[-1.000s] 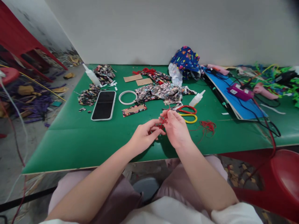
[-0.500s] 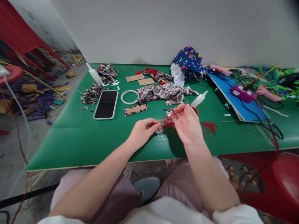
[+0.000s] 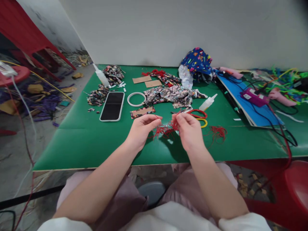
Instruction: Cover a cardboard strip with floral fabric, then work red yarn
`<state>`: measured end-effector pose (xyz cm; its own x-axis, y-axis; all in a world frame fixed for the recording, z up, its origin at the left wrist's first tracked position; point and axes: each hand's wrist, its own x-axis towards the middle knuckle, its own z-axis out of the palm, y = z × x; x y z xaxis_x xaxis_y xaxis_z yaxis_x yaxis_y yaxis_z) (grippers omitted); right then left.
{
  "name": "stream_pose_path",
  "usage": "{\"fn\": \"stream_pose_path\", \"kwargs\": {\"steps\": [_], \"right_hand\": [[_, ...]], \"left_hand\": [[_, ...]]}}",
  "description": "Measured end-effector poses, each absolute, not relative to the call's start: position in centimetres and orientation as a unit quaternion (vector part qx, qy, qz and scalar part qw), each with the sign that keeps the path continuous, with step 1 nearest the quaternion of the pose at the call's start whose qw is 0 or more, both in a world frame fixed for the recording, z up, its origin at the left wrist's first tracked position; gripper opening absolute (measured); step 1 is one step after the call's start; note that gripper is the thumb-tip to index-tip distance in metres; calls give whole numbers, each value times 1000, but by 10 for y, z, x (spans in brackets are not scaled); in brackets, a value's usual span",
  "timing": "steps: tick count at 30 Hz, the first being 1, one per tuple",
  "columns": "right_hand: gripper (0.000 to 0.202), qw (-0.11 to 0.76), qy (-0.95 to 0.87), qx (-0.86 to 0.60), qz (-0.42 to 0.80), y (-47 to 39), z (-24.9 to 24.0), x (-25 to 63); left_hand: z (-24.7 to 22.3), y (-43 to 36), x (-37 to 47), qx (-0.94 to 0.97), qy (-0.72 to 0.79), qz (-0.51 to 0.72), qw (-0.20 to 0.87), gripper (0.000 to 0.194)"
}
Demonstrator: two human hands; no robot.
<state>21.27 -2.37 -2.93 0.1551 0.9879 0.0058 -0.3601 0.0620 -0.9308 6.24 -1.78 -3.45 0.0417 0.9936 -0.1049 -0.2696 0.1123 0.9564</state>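
A tangle of thin red string (image 3: 166,131) hangs between my two hands over the near part of the green table. My left hand (image 3: 142,130) pinches its left side between thumb and fingertips. On the other side, my right hand (image 3: 189,130) pinches the string too, its fingers curled in. Just beyond my right hand lie scissors with one red and one yellow handle (image 3: 203,123), their blades partly hidden. A loose clump of red string (image 3: 218,132) rests on the table to the right. A strip of flowered cloth with a brown card (image 3: 142,112) lies beyond my left hand.
The green table (image 3: 84,150) carries a phone (image 3: 112,106), a white ring (image 3: 136,99), crumpled flowered cloth (image 3: 168,94) and two glue bottles (image 3: 208,102) (image 3: 101,75). At right are a blue folder (image 3: 255,110), a purple device (image 3: 254,97) and cables. A red stool (image 3: 298,186) stands at lower right.
My right hand has come down and turned from an open-palmed pose to a pinch facing the left hand. The scissors' handles now show more. The whole view has shifted slightly.
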Motion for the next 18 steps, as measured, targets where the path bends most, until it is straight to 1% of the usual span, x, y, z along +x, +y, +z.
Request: {"fn": "stream_pose_path", "kwargs": {"steps": [2,4,7,9,14,18], "right_hand": [[6,595,-403,-435,542,-28,-33,202],[5,574,-423,-440,546,-31,-36,196],[6,565,-424,-439,555,-33,-38,193],[5,568,-420,-430,562,-33,-39,194],[5,566,-402,-412,590,-33,-41,194],[8,559,-375,-405,619,-34,-39,192]], "left_hand": [[-34,-20,63,409,421,527,615,22],[-34,-22,63,420,398,517,631,31],[-33,-23,63,428,382,512,639,43],[-32,-23,63,425,378,512,644,48],[-30,-22,63,422,378,497,657,50],[-32,-22,65,425,382,486,661,46]]}}
